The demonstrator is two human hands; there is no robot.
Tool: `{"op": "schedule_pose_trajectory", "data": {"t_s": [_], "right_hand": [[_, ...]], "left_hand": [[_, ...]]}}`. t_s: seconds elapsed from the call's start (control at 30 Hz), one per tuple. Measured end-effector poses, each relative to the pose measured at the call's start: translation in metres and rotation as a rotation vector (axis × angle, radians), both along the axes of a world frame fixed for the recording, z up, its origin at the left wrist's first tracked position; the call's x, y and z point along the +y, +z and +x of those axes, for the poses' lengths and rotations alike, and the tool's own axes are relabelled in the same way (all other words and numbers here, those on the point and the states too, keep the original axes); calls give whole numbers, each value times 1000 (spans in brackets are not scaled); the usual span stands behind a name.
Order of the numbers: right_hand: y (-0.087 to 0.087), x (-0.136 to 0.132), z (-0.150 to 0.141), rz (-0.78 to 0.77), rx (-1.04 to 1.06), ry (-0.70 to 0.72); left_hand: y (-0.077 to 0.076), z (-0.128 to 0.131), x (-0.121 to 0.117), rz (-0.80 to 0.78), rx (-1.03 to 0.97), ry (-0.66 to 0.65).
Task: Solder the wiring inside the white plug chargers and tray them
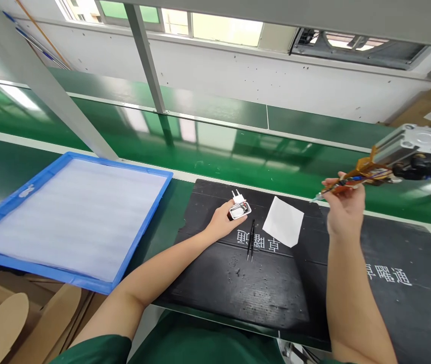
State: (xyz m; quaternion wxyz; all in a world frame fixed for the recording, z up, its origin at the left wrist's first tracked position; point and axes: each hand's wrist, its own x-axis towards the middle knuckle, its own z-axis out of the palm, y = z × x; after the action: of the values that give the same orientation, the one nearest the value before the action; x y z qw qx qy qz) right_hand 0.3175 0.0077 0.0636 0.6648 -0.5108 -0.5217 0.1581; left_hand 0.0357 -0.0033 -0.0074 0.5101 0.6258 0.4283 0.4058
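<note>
My left hand (223,222) is closed around a white plug adapter (240,210). Its two pins point away from me, and the open housing shows wires and small parts inside. At the right, my right hand (346,207) grips the front of an air-driven tool (374,174) with an amber body, loose wires, a silver cylinder and a thin pale tip pointing left. Black tweezers (251,240) lie on the black mat (238,283), just right of my left hand. Between the hands lies a piece of white paper (284,222), touched by neither.
A blue tray (139,242) lined with white sheet stands to the left. Cardboard pieces (18,323) sit below it. Behind the mat runs a green conveyor (200,151), with a grey post (147,60) rising beyond it. A cardboard box (427,108) is at the far right.
</note>
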Motion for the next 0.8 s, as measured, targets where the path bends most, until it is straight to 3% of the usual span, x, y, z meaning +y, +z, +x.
{"op": "schedule_pose_trajectory", "data": {"t_s": [0.2, 0.37, 0.6, 0.8], "right_hand": [[24, 4, -83, -5, -233, 356], [37, -12, -133, -3, -261, 568], [30, -30, -148, 34, -21, 601], [22, -34, -144, 22, 15, 626]], "left_hand": [[-6, -3, 6, 23, 49, 81], [-2, -4, 8, 91, 39, 129], [6, -2, 3, 113, -54, 130], [10, -1, -3, 156, -22, 159]]}}
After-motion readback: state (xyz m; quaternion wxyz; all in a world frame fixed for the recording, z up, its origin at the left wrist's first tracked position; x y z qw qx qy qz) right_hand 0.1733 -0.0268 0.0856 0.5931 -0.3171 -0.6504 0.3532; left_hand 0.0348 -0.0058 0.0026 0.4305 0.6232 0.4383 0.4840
